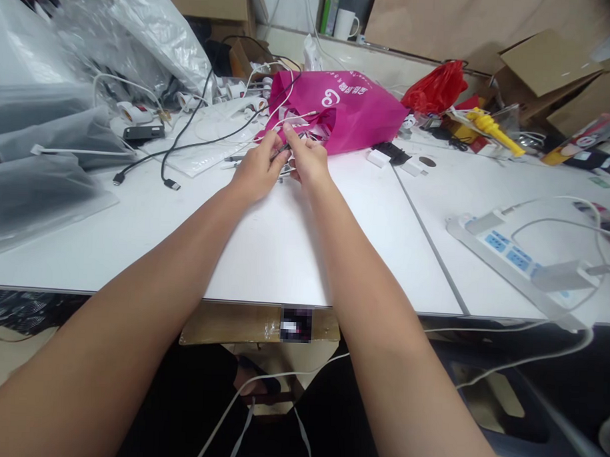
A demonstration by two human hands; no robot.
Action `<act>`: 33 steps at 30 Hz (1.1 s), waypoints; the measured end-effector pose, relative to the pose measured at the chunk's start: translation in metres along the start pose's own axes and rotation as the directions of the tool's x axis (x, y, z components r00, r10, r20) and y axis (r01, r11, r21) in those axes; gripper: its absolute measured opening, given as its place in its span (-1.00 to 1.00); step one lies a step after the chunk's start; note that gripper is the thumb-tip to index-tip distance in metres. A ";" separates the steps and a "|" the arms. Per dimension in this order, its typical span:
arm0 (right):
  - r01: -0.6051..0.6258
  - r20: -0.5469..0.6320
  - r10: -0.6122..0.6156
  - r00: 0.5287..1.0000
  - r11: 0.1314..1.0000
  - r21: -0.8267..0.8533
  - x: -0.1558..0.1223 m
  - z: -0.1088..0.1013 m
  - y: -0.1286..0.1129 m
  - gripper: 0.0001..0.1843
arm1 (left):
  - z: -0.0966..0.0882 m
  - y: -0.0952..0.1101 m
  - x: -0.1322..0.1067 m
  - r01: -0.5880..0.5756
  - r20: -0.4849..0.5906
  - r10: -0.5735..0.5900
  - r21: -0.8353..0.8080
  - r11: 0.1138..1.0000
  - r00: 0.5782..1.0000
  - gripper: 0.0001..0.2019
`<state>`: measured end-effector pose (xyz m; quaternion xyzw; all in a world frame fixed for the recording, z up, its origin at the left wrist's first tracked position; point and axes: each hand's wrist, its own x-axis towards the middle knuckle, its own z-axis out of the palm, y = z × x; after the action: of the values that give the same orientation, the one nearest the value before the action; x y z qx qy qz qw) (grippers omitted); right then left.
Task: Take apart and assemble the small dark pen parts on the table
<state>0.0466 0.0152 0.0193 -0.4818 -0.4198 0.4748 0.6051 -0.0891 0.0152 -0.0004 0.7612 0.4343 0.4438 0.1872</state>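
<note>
My left hand (258, 168) and my right hand (310, 161) meet over the white table, close to the mouth of a pink bag (362, 110) lying on its side. Both hands are closed, fingertips together around something small, thin and dark that they mostly hide. White cables (295, 121) spill out of the bag just behind my fingers. Small metallic or white pieces show under and beside the hands, too small to name. Left of my left hand, a black USB cable (192, 144) trails over the table, both plugs toward me.
Grey plastic bags (47, 159) pile up at the left. A white power strip (514, 256) with plugged-in chargers lies at the right. White adapters (378, 158), a red bag (434, 90), a yellow tool (493, 128) and an open cardboard box (550, 70) stand farther back.
</note>
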 end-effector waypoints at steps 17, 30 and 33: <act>-0.001 0.070 0.000 0.998 1.000 0.016 -0.005 0.004 -0.004 -0.44 | 0.009 -0.026 0.012 -0.075 -0.068 0.062 -0.208 0.975 0.996 -0.50; 0.079 0.049 -0.076 0.996 0.995 -0.065 -0.001 0.002 -0.001 -0.41 | 0.011 -0.022 0.013 -0.060 -0.050 0.049 -0.240 0.969 0.998 -0.52; 0.049 0.120 -0.043 0.992 0.998 -0.045 0.000 -0.001 0.000 -0.42 | 0.012 -0.015 0.011 0.008 0.001 -0.008 -0.325 0.946 1.000 -0.54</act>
<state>0.0474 0.0153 0.0193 -0.4570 -0.4775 0.4785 0.5780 -0.0838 0.0340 -0.0118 0.7182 0.3585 0.5084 0.3117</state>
